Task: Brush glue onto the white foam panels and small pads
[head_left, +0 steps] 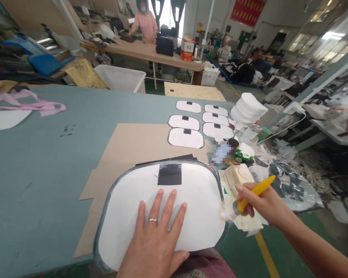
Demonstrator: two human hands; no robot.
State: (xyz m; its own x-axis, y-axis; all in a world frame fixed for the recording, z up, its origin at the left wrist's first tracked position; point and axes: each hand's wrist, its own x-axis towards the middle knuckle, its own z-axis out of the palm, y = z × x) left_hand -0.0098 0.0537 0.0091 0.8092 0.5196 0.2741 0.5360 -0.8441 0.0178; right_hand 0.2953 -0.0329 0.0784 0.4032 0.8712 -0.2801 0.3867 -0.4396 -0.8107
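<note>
The left hand lies flat, fingers spread, on the white panel, pinning it to the counter. The right hand grips a yellow-handled brush, its tip at the panel's right edge; what it carries looks like glue, though the tip is blurred. Best to press firmly and stroke along the grey rim. Beyond the panel lie cardboard and six smaller pieces.
</note>
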